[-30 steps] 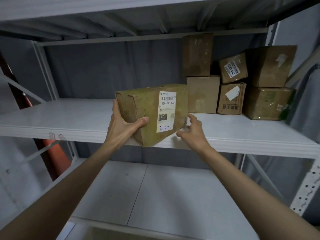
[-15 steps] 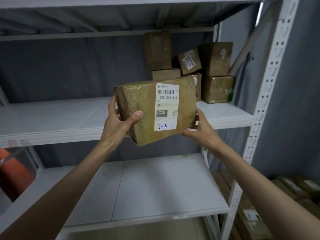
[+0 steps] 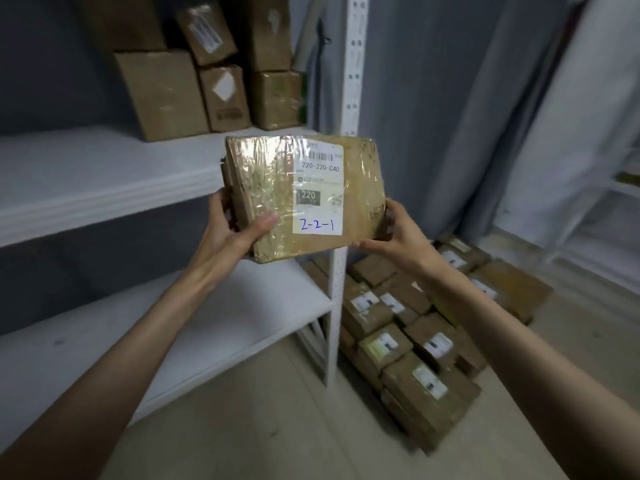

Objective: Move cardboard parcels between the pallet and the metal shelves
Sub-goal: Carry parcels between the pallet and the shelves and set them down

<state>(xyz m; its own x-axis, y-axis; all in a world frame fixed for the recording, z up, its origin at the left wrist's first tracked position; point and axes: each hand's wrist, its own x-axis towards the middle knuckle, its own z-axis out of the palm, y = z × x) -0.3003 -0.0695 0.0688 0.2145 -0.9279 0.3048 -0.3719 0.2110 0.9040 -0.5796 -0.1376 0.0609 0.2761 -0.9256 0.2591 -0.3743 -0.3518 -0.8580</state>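
Holding the taped parcel (image 3: 304, 197) clamped between left hand (image 3: 230, 233) and right hand (image 3: 398, 233) beside the shelf post (image 3: 351, 64), likely bound next for the floor stack (image 3: 408, 337) below it.

The brown cardboard parcel (image 3: 277, 199) bears a white label (image 3: 318, 188) with blue handwriting, before white metal shelves (image 3: 104, 188), grey curtains (image 3: 433, 116) and a beige floor (image 3: 277, 427).

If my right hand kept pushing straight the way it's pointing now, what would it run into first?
The right hand points up and left, already gripping the taped parcel at its lower right corner, so it meets that parcel at once. Behind it, probably the white shelf upright, though depth is unclear.
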